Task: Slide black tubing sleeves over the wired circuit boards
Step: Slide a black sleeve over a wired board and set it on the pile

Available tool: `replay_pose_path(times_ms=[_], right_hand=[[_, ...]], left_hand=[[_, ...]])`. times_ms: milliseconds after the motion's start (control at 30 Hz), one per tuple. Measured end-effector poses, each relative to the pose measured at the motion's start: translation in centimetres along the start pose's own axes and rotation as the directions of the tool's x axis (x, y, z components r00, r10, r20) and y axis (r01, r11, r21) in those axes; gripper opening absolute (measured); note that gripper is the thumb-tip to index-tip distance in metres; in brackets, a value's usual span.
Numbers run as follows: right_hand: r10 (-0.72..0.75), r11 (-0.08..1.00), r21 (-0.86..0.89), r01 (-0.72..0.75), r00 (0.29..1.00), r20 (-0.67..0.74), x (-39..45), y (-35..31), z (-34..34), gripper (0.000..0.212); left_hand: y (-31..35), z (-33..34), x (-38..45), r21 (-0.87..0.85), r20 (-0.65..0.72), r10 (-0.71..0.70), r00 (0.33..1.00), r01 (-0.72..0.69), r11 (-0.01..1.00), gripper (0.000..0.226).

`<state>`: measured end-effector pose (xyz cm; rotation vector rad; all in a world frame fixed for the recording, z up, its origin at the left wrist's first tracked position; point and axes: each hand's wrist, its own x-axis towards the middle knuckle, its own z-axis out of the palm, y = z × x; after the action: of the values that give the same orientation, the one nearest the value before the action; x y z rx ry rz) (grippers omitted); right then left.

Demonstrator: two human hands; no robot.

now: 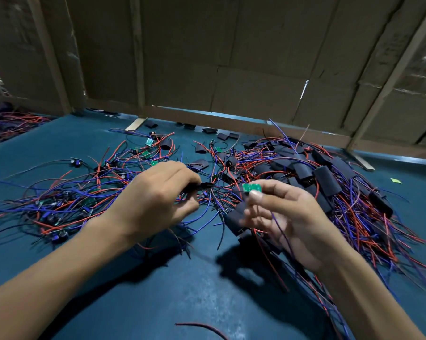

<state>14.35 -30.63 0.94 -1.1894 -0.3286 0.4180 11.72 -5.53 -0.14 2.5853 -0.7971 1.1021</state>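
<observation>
Dim overhead light falls on the blue table (89,148), throwing dark, soft-edged shadows toward the viewer under both forearms, while the cardboard wall (207,45) sits murky, motion blur softens the right hand (290,222), and wide-angle distortion bends the wall's wooden battens outward at the edges.

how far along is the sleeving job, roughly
Done: a big heap of sleeved boards lies on the right of the blue table. In hand: the right hand pinches a bare green board by its wires, and the left hand holds a black sleeve just short of it. Left: a tangle of bare boards on the left, so plenty remains.
</observation>
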Motion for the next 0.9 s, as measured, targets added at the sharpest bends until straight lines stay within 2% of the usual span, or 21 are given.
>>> replay_pose_path(times_ms=[67,167,333,433,667,900], right_hand=[[0.005,0.999,0.032,-0.005,1.0,0.007,0.0,-0.2,-0.1,0.033],[-0.027,0.998,-0.054,0.027,1.0,0.005,-0.1,-0.1,0.0,0.039],[-0.092,0.981,-0.177,0.079,0.994,-0.063,-0.1,0.5,0.3,0.029],[-0.096,0.976,-0.204,0.079,0.992,-0.075,-0.1,0.7,0.6,0.023],[-0.109,0.959,-0.27,0.086,0.991,-0.072,0.0,0.9,0.5,0.033],[-0.114,0.947,-0.309,0.084,0.99,-0.08,-0.1,1.8,1.2,0.026]], left_hand=[[0.2,0.0,0.1,0.012,-0.009,0.029,1.0,-0.029,0.999,0.016],[0.7,0.0,0.2,0.015,-0.007,0.041,0.999,-0.041,0.999,0.026],[1.3,0.1,0.2,-0.013,-0.001,0.071,0.997,-0.071,0.997,0.032],[1.6,0.2,0.2,-0.027,0.007,0.086,0.996,-0.086,0.996,0.032],[1.7,0.0,0.2,-0.038,0.003,0.064,0.998,-0.063,0.997,0.031],[2.4,0.2,0.3,-0.066,0.014,0.126,0.992,-0.125,0.99,0.023]])
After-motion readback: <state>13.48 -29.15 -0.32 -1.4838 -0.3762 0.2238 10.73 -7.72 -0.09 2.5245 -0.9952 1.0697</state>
